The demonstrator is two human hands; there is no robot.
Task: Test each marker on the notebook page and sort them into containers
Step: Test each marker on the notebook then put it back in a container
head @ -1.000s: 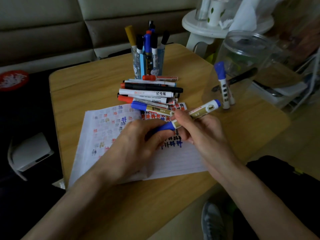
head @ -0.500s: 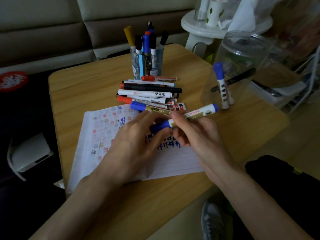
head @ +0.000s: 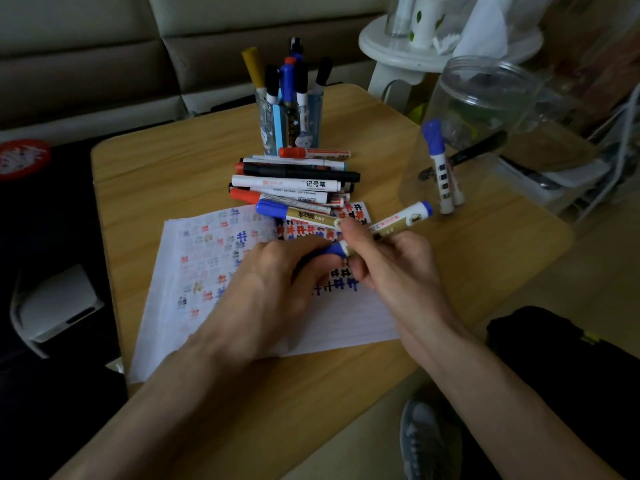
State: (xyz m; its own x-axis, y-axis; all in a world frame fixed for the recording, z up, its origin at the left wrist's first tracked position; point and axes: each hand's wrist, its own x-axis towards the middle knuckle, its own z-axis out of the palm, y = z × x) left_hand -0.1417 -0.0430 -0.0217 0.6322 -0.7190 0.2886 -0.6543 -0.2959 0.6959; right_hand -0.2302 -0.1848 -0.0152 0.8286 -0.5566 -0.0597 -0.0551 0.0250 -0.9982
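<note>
You hold one marker (head: 401, 221) between your two hands, above the notebook page (head: 346, 320) and near its far right corner. Your right hand (head: 391, 268) pinches the white and gold barrel, the thumb and first fingers curled round it. The blue back end of the marker points away to the right, toward the clear jar (head: 485, 98). The fingers of your left hand (head: 277, 289) are curled round the blue cap (head: 332, 250) at the near end of the marker. The cap meets the barrel (I cannot tell whether it sits fully on or is loose), and the tip is hidden.

The page lies flat on the worktop (head: 173, 174), and its far part is covered with small test marks in red, blue, black and paler colours. At its far edge lies a pile of markers (head: 294, 183), side by side and partly one on another; the nearest one lies over the edge of the page. Behind the pile stands a blue pen holder (head: 311, 112) with several markers upright in it. The clear jar stands at the right of the worktop. Inside it a blue-capped marker (head: 437, 157) stands nearly upright, and a dark marker (head: 481, 148) leans behind it.
</note>
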